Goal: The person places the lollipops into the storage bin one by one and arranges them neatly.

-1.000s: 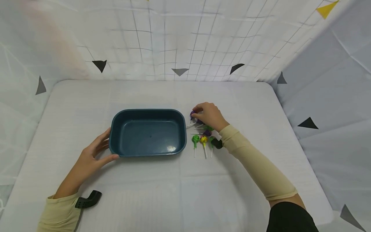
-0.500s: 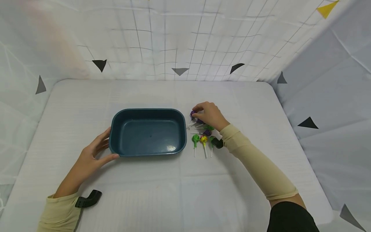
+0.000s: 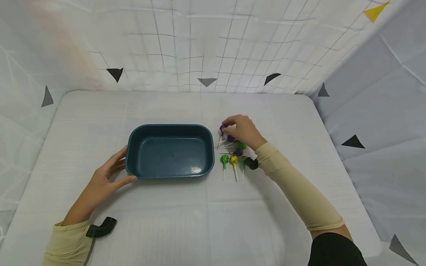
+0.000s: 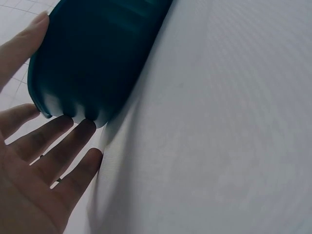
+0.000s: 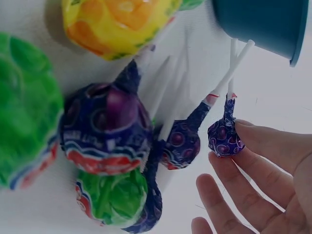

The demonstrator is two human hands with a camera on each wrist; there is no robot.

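Note:
My right hand [image 3: 245, 130] pinches a purple-wrapped lollipop [image 5: 225, 139] by its candy head, between thumb and fingertips; its white stick points toward the basin in the right wrist view. Close by lie another purple lollipop [image 5: 180, 144], a green one [image 3: 242, 145] and a further purple one [image 3: 238, 152]. Nearer me, a green lollipop [image 3: 224, 159] and a yellow one [image 3: 234, 159] sit side by side. The dark teal plastic basin [image 3: 169, 157] stands left of them with nothing in it. My left hand [image 3: 101, 183] touches its left end with spread, fairly straight fingers, thumb at the near corner.
Another green lollipop [image 3: 243, 162] is partly covered by the black wrist camera [image 3: 251, 163]. A white cloth covers the table [image 3: 166, 221]. White sheeting with grid lines [image 3: 206, 44] hangs behind the far edge.
My right hand has risen slightly and shifted a little away and to the right, with the pinched purple lollipop. The left hand and basin stay where they were.

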